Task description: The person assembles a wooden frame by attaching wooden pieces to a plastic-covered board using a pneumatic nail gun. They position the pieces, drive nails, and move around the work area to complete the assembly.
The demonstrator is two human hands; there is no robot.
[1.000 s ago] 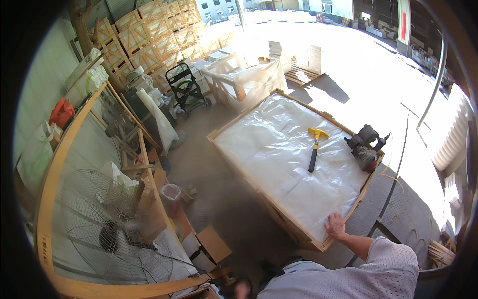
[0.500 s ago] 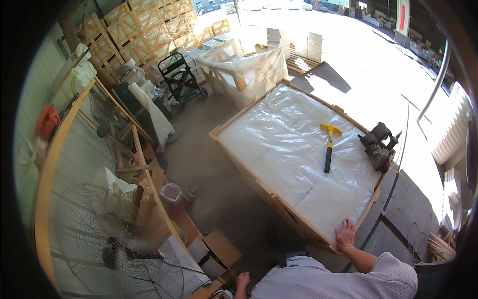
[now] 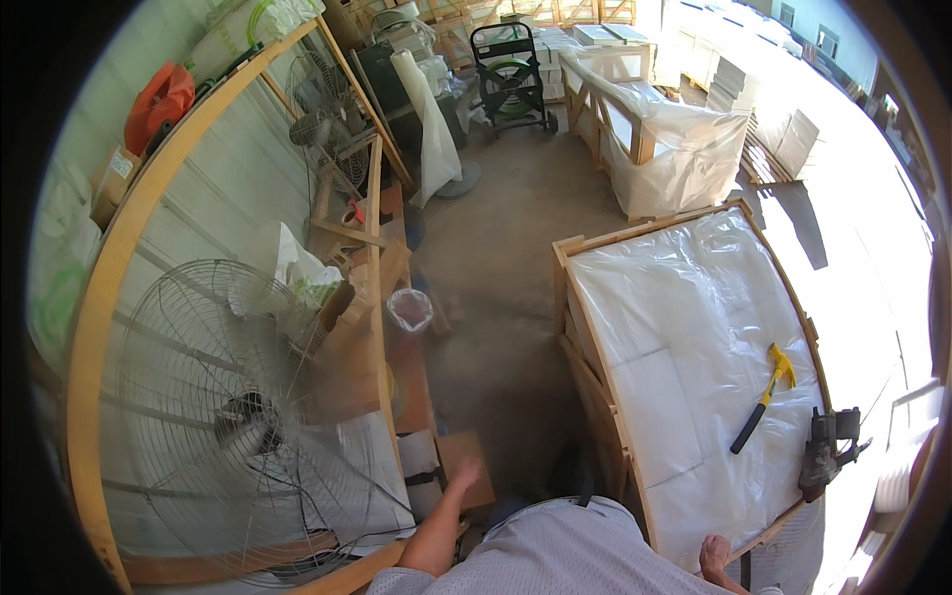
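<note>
My left hand [image 3: 464, 476], smeared by motion, is over an open cardboard box [image 3: 476, 494] at the lower left; its fingers do not show clearly. My right hand [image 3: 713, 555] has its fingers curled in, with nothing seen in them, by the near end of a wooden crate [image 3: 615, 412]. Clear plastic sheeting [image 3: 645, 337] covers the crate's top. On it lies a yellow claw hammer [image 3: 762, 402] with a black grip. A dark power tool [image 3: 829, 451] lies at the crate's right edge, not touched by either hand.
A large wire-caged fan [image 3: 248, 421] stands at left beside a wooden frame [image 3: 94, 327]. A lined bin [image 3: 410, 310] is by the aisle. Farther off are a black hand truck [image 3: 511, 79] and another plastic-wrapped crate [image 3: 674, 164]. Concrete floor [image 3: 496, 268] runs between.
My view has turned left, so the crate appears farther right. My right hand has come off the sheeting and its fingers have curled. My left hand has risen forward over the cardboard box.
</note>
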